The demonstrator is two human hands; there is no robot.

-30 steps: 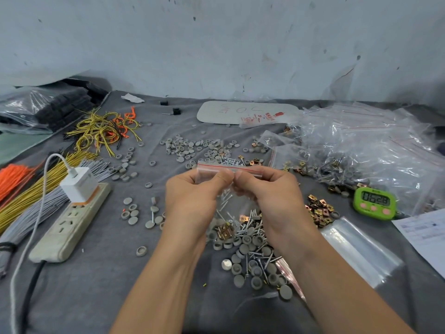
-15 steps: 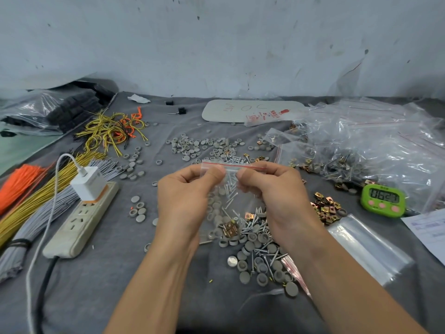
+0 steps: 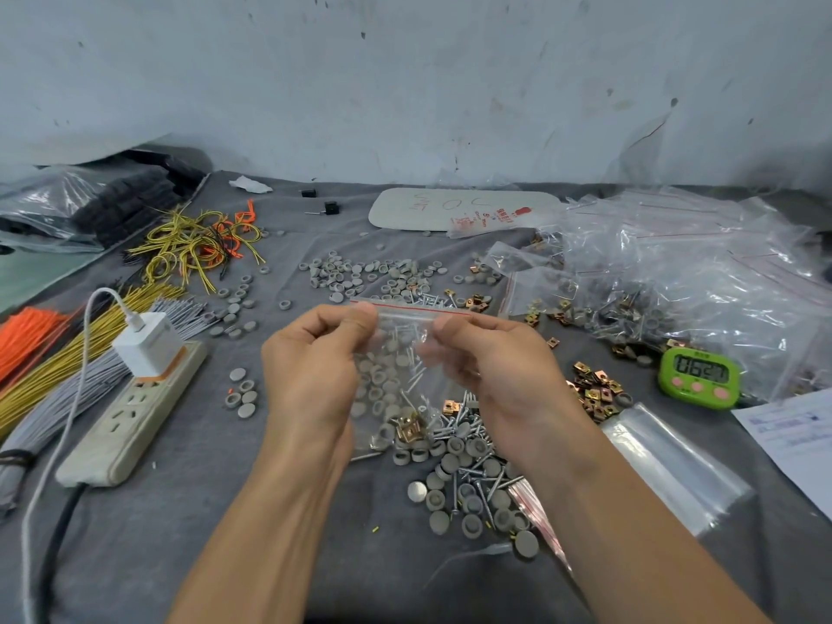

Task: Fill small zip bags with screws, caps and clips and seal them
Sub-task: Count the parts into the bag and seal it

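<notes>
- Clear, glossy plastic film for the zip bag (image 3: pixel 407 335), crinkled, with a red strip along the seal.
- Matt grey plastic for the caps (image 3: pixel 439 521).
- Bright, shiny metal for the screws (image 3: pixel 430 301).
- Brassy, glossy metal for the clips (image 3: pixel 596 391).
- Matt grey cloth over the tabletop (image 3: pixel 189 547).
- Smooth green plastic on the timer (image 3: pixel 698 378).
- Dull off-white plastic on the power strip (image 3: pixel 130 421).

Both forearms ran up from the bottom edge. At centre frame, the left hand (image 3: pixel 310 371) and right hand (image 3: pixel 499 367) pinched, slightly apart.
</notes>
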